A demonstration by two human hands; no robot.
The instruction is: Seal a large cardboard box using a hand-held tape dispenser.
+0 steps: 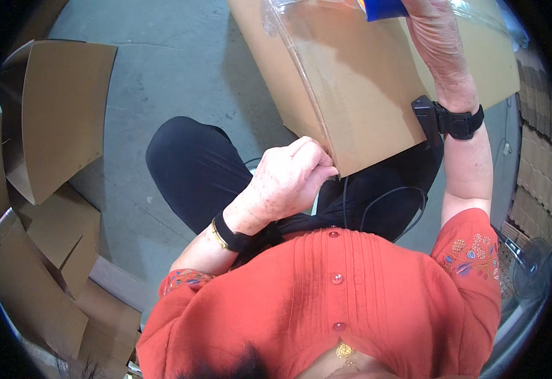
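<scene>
A brown cardboard box (364,95) leans across my lap, its near corner between my knees. My left hand (288,180) is closed, thumb against curled fingers, on the box's near left corner. At the top right my right hand (437,44) reaches over the box, and its fingers run out of the picture. It grips a blue tool (384,9) with a bit of orange and yellow, partly cut off, that looks like a tape dispenser. Shiny clear tape (282,7) lies on the box's far left edge.
On the left stand an open cardboard box (64,114) and more folded cardboard (42,278). Stacked cardboard (536,158) lines the right side, with a clear round fan-like thing (531,268) below. A thin black cable (392,189) loops over my leg. The floor (156,76) is grey.
</scene>
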